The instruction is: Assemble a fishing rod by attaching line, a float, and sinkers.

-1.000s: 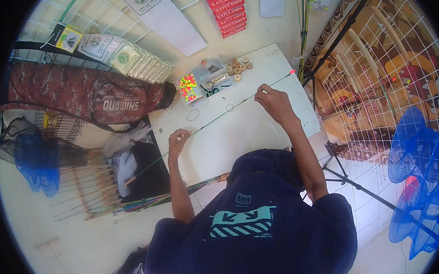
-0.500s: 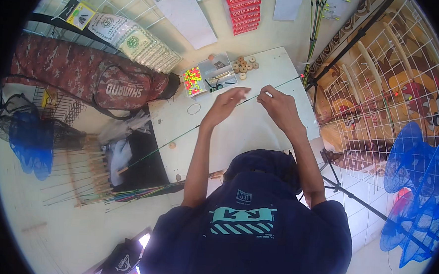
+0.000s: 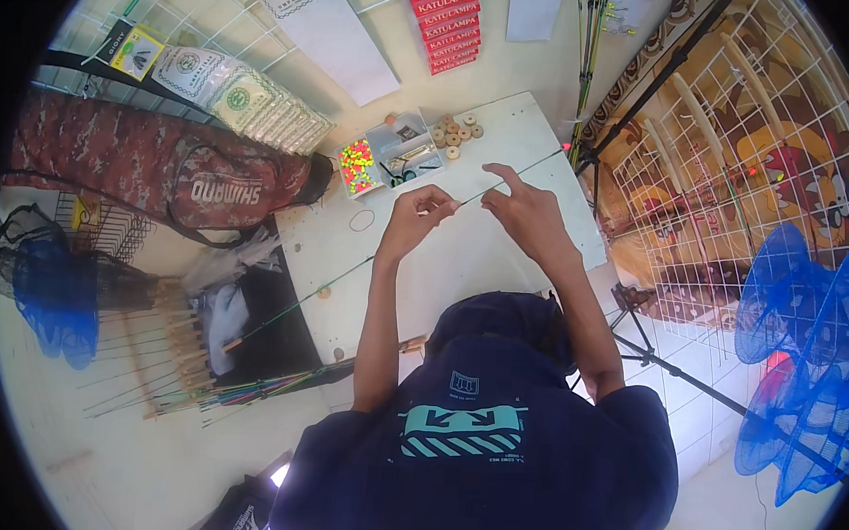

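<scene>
A thin green fishing rod (image 3: pixel 298 304) lies slantwise over the white table, from the dark area at left to a red tip at far right. My left hand (image 3: pixel 415 221) is closed, thumb and fingertips pinched together at the rod; a small pale spot shows there, too small to name. My right hand (image 3: pixel 531 220) is just right of it, over the rod, its index finger stretched out and apart from the thumb. Beyond my hands stands a clear compartment box (image 3: pixel 382 188) with bright pink and yellow beads (image 3: pixel 357 166), next to several round cork rings (image 3: pixel 452 140).
The white table (image 3: pixel 423 289) carries a thin loop (image 3: pixel 362 220) and a loose cork disc (image 3: pixel 323 292). A camouflage rod bag (image 3: pixel 228 173) hangs at left above a rack of thin rods (image 3: pixel 186 334). A tripod (image 3: pixel 637 324) and blue nets (image 3: pixel 791 332) stand at right.
My left hand has gone from spread fingers to a pinch at the rod. My right hand's index finger has lifted away from its thumb. The whole view has shifted slightly.
</scene>
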Tool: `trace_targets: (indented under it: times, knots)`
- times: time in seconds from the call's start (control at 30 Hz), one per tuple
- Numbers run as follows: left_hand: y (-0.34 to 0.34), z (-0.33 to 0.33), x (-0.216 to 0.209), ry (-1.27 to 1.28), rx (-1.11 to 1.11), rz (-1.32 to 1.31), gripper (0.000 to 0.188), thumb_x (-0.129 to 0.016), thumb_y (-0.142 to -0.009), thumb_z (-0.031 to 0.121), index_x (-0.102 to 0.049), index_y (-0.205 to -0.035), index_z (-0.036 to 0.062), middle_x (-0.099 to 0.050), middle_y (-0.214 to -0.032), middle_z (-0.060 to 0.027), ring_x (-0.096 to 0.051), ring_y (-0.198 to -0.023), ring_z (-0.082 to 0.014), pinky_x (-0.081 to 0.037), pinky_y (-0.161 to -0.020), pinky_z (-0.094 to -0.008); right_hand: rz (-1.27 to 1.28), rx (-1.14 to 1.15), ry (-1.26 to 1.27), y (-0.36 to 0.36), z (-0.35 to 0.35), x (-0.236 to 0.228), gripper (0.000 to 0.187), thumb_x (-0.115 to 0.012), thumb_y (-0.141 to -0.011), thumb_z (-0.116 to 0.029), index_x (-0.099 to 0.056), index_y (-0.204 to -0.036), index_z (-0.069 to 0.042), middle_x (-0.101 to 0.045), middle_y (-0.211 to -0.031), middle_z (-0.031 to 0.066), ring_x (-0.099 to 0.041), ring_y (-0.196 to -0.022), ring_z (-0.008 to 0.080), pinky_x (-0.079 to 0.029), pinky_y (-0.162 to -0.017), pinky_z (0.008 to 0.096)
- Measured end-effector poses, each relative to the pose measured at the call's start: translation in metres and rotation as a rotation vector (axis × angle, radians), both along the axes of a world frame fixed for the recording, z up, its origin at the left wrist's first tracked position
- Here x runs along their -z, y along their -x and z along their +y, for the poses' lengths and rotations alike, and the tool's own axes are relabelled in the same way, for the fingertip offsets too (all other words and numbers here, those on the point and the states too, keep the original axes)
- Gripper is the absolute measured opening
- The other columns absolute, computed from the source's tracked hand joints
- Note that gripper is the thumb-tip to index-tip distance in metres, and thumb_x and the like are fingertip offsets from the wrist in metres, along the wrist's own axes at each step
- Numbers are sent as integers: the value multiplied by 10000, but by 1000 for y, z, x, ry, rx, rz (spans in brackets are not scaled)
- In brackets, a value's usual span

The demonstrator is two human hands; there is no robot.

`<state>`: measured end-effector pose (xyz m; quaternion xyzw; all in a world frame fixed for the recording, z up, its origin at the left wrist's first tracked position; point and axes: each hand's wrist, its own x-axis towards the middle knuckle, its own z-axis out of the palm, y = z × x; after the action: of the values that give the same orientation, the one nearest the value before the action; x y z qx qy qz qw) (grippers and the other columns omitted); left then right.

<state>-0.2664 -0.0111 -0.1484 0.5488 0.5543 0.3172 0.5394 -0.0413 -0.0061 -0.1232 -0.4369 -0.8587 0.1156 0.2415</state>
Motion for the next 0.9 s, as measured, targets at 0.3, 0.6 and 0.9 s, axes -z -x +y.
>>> trace_targets:
  times: [0.3, 0.6, 0.9]
  knots:
    - [8, -12, 1, 22, -135, -196, 155, -668, -904, 198, -626, -858, 57, -540, -580, 28, -440, -493, -23, -300, -428, -190, 81, -113, 13, 18, -20, -11, 79, -649, -816, -101, -689, -881, -122, -620, -994, 13, -649, -698, 198, -517, -595, 327]
    - [8, -18, 14, 8, -126, -285, 120, -690, -867, 114, -605, -840, 34, -636, -836, -19, -508, -594, -48, -362, -475, -193, 231, -183, 53, 35, -19, -18, 165, -580, -828, -64, -658, -973, -73, -605, -853, 86, -640, -750, 255, -517, -633, 368]
    - [9, -21, 8, -10, -106, -312, 82, -670, -880, 72, -609, -853, 26, -630, -813, -18, -518, -595, -58, -380, -479, -204, 170, -161, 41, 31, -9, -19, 146, -667, -775, -88, -653, -918, -61, -602, -833, 95, -583, -813, 264, -460, -764, 387]
